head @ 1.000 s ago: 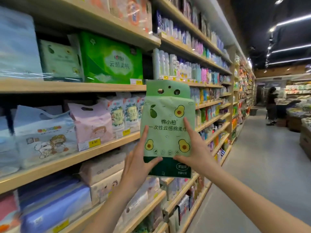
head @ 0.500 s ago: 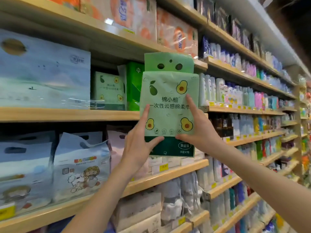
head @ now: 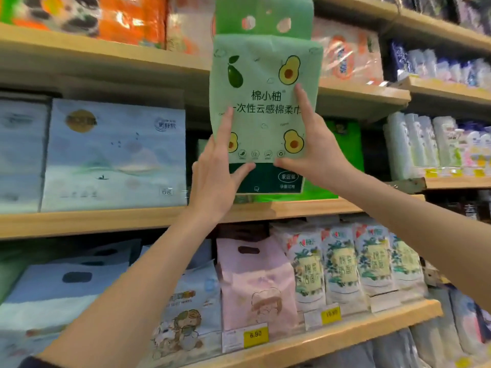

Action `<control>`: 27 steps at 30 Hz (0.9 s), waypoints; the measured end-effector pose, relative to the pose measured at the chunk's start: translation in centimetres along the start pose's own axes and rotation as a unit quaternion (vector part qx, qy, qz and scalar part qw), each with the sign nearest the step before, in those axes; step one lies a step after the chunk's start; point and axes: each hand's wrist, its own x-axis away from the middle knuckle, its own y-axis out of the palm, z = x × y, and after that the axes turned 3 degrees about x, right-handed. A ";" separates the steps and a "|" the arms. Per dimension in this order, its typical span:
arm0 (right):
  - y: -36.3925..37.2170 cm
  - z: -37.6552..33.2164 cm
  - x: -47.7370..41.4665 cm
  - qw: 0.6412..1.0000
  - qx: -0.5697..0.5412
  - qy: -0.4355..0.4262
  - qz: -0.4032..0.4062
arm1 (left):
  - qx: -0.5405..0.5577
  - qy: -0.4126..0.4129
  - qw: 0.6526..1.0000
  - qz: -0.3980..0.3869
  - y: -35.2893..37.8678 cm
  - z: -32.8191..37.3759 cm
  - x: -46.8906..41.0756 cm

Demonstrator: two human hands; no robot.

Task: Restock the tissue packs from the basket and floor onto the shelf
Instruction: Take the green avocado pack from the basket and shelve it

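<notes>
A light green tissue pack (head: 265,102) printed with avocados, with a dark green band at its base and a punched handle flap on top, is held upright in front of the wooden shelf (head: 106,221). My left hand (head: 215,179) grips its lower left edge and my right hand (head: 316,150) its lower right edge, thumbs under the printed panel. The pack's base hangs just above the shelf board, in front of the gap between the large blue packs (head: 114,155) and a bright green pack (head: 342,155) behind it.
Orange-wrapped packs (head: 127,19) fill the shelf above. Below stand a pink handled pack (head: 257,285), blue cartoon packs (head: 180,314) and white-green pouches (head: 345,264) with yellow price tags (head: 255,334). Bottles (head: 425,147) line the bay to the right.
Both hands have lifted the pack higher and closer to the shelf. The view has turned from the aisle toward the shelves and tilted upward.
</notes>
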 end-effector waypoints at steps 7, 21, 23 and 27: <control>3.7 2.9 -4.4 0.997 -0.042 -0.057 0.027 | -0.076 -0.001 0.997 0.030 1.6 -3.2 -3.7; 11.4 7.1 -5.1 0.994 -0.091 -0.058 -0.019 | -0.151 -0.062 0.986 -0.025 4.3 -8.5 -3.2; 12.3 7.6 -5.1 0.994 -0.090 -0.048 -0.043 | -0.164 -0.085 0.981 -0.053 4.2 -9.1 -3.0; 13.4 8.4 -5.5 0.990 -0.096 -0.014 -0.102 | -0.183 -0.128 0.969 -0.109 4.1 -9.7 -3.9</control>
